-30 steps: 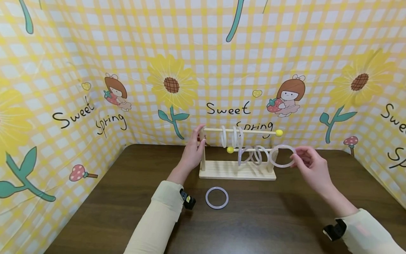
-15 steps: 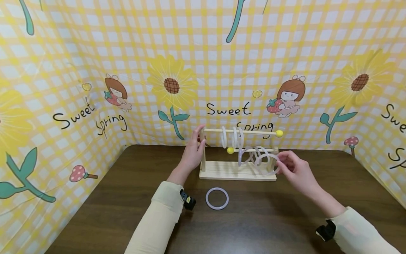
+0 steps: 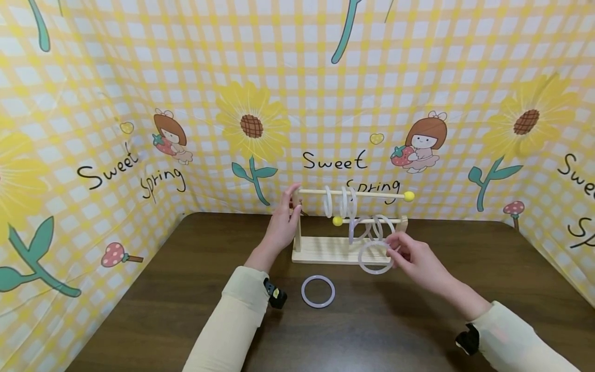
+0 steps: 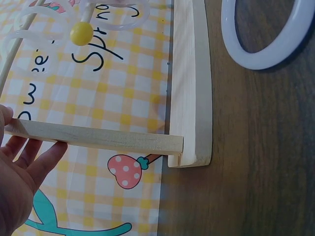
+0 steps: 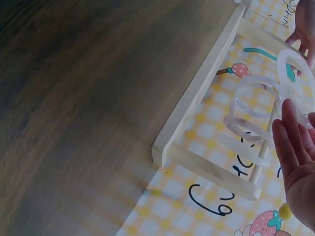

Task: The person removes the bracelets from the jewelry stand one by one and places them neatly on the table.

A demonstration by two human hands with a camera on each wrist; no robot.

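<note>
My left hand (image 3: 282, 222) grips the left post (image 4: 98, 137) of a wooden two-bar stand (image 3: 321, 254), thumb on one side and fingers on the other. A pale, see-through bangle (image 3: 360, 257) is pinched at its right edge by my right hand (image 3: 420, 263). It hangs in front of the stand's base, below the lower bar. Three whitish bangles (image 3: 328, 202) hang on the upper bar (image 3: 381, 195), which ends in a yellow ball (image 3: 409, 196). Several more, one of them lilac (image 3: 351, 233), hang on the lower bar, whose yellow ball (image 3: 338, 221) faces left.
A lilac bangle (image 3: 318, 277) lies flat on the dark wooden table (image 3: 209, 315), in front of the stand. Behind and at both sides hangs a yellow checked cloth (image 3: 321, 103) with flowers and lettering. Each wrist wears a small black camera (image 3: 277, 297).
My right hand has carried its bangle left and downward, from beside the stand's right post to in front of the base. The left hand stays on the post.
</note>
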